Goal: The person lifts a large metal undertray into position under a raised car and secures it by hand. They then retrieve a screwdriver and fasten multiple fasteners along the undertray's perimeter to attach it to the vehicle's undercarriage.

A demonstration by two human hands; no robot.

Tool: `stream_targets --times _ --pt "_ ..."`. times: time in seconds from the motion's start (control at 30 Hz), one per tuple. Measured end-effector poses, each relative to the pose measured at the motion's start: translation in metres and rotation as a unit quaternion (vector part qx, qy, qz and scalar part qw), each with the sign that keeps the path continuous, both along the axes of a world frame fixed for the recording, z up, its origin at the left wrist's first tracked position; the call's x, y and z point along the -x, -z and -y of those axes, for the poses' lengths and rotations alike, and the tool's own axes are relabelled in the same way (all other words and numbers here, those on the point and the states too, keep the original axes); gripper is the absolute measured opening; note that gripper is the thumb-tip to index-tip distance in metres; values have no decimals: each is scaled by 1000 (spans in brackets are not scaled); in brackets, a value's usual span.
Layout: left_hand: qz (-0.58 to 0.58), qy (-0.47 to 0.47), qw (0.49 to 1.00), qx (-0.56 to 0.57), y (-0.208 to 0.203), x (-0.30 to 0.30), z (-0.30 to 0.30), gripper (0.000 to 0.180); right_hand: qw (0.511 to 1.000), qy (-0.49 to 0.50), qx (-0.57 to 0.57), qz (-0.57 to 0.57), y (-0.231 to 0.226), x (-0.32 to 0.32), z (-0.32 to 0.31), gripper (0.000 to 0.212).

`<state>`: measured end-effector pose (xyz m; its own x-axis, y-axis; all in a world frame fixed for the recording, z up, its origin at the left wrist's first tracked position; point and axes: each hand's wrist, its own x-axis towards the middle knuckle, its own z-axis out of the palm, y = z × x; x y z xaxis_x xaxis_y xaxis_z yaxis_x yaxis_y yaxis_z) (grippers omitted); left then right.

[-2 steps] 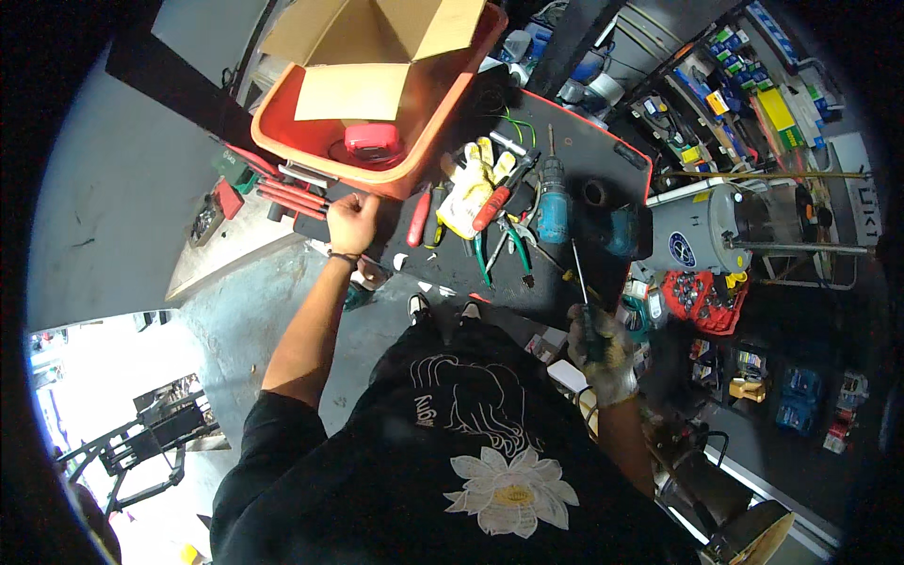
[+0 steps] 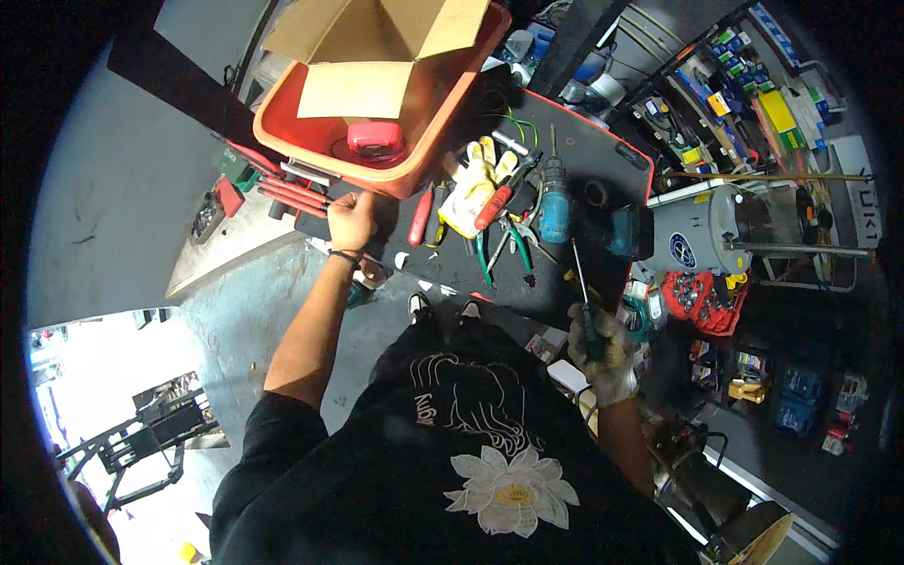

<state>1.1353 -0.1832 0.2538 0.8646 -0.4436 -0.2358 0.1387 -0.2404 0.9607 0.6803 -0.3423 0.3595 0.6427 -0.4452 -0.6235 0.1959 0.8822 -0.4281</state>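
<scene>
My right hand (image 2: 610,353), in a pale work glove, grips a screwdriver (image 2: 591,325) by its dark handle, the thin shaft pointing away from me over the table's right front edge. My bare left hand (image 2: 351,224) is closed at the table's left edge, just below the orange bin (image 2: 372,179) and beside several red bars (image 2: 297,196). Whatever its fingers hold is hidden. Between my hands on the black tabletop (image 2: 441,273) lie a white-and-yellow glove (image 2: 469,200), red-handled tools, green-handled pliers (image 2: 508,247) and a blue cordless drill (image 2: 554,212).
An open cardboard box (image 2: 358,89) and a red object (image 2: 375,139) are in the bin. To the right stand a grey cylindrical tank (image 2: 702,229) and a red tray of small parts (image 2: 704,303). Shelves (image 2: 725,99) with packages line the far right.
</scene>
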Motion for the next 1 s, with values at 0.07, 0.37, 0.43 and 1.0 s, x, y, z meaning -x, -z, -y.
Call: stream_targets --times 0.07,0.37,0.43,1.0 --pt "-231 -93 962 111 -3 -1 0 31 1000 -2 5 -16 0 -2 0 46" --pt "-379 -75 853 350 -10 -18 7 29 991 -33 -44 119 -2 -12 -2 42" --pt "-466 -50 772 429 -9 -23 -7 26 993 -24 -65 99 0 -14 -4 43" --pt "53 124 988 -77 -8 41 -77 34 995 -100 32 -3 18 -24 -6 44"
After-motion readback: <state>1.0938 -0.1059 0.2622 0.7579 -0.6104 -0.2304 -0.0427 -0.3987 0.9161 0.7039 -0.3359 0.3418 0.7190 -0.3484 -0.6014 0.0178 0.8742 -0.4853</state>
